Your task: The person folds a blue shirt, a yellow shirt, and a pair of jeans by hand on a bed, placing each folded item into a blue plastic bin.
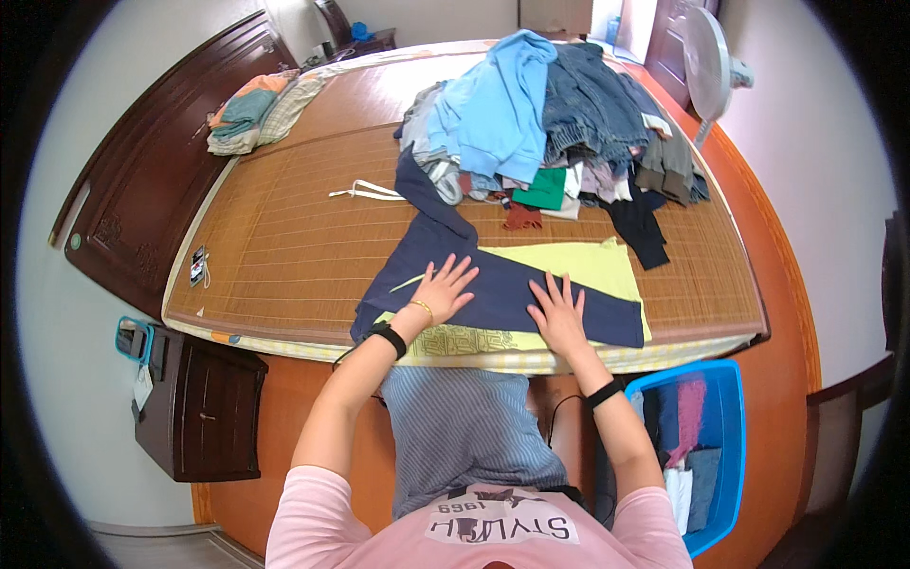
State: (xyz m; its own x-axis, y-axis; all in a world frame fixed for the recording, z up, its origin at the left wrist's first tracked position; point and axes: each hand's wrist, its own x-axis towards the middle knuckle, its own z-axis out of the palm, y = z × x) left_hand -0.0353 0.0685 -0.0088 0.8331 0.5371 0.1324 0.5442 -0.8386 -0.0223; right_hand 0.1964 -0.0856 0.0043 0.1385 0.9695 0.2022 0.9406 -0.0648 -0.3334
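Observation:
A navy blue hooded garment [498, 291] lies spread near the close edge of the bed, on top of a yellow-green printed garment or lining [590, 267]. My left hand [444, 291] rests flat on the navy cloth, fingers spread, beside a thin yellow-green strip. My right hand [560, 316] lies palm down on the navy part at the right, fingers apart. Neither hand grips anything. White drawstrings [366, 190] trail leftward from the hood [430, 188]. Whether the yellow-green cloth is part of the navy garment I cannot tell.
Beyond is a heap of clothes with a light blue sweatshirt [498, 107] and denim [590, 92]. Folded cloths [245, 114] and a phone [197, 266] lie left. A blue bin [739, 455] of folded clothes stands right; a nightstand [220, 412] left; a fan [707, 67] far right.

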